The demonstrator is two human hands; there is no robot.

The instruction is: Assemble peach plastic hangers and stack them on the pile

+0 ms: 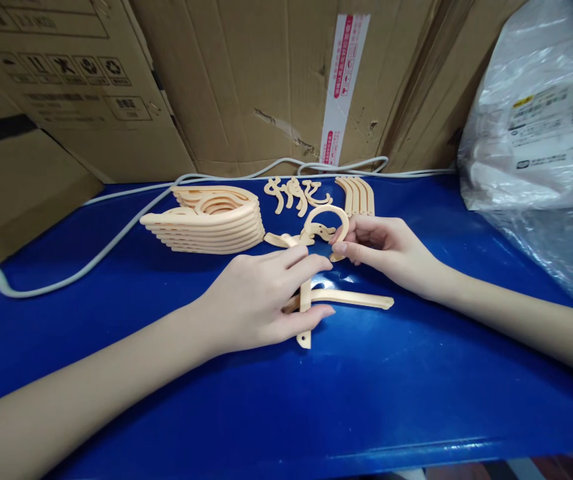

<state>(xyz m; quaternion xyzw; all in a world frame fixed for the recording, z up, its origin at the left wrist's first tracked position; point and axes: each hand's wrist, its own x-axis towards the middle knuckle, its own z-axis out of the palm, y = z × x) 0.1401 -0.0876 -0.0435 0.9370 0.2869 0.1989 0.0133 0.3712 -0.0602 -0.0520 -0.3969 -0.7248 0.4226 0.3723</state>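
Two cream plastic hanger arms lie crossed at the middle of the blue table. My left hand point(261, 300) is closed around the upright one point(305, 337), whose end with a small hole points towards me. The other hanger arm point(359, 298) lies crosswise, partly under my left fingers. Between thumb and fingers, my right hand point(389, 250) pinches a curved cream hanger hook point(327, 209) by its end, above the table. Loose cream pieces point(277, 239) lie just behind my left fingers, partly hidden.
A stack of folded cream hangers point(206, 230) stands at the back left. Several small hooks point(296, 193) and a row of hanger arms point(356, 195) lie behind my hands. A white cable point(131, 230), cardboard boxes point(256, 80) and a clear plastic bag point(531, 133) border the blue table point(366, 407).
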